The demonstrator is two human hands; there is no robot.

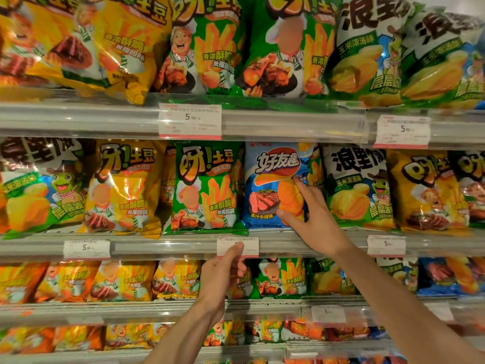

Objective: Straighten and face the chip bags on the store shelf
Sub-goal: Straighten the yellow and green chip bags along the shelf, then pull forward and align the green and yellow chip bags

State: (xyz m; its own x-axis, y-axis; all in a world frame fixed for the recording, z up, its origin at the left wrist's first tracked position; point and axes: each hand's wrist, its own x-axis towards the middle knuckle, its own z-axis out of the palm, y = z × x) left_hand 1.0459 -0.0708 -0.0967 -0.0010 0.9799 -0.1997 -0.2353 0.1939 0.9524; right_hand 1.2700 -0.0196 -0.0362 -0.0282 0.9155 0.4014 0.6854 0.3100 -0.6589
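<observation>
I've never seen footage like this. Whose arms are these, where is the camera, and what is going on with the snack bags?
There is no machine here: a person wears a camera on the head, so the single picture looks forward and down over their own two bare arms at store shelves full of chip bags. The right hand grips the lower right part of a blue chip bag that stands on the middle shelf between a green chip bag and a white and green one. The left hand holds no bag; its thumb rests on a price tag clipped to the shelf's front edge. Every bag faces outward.
</observation>
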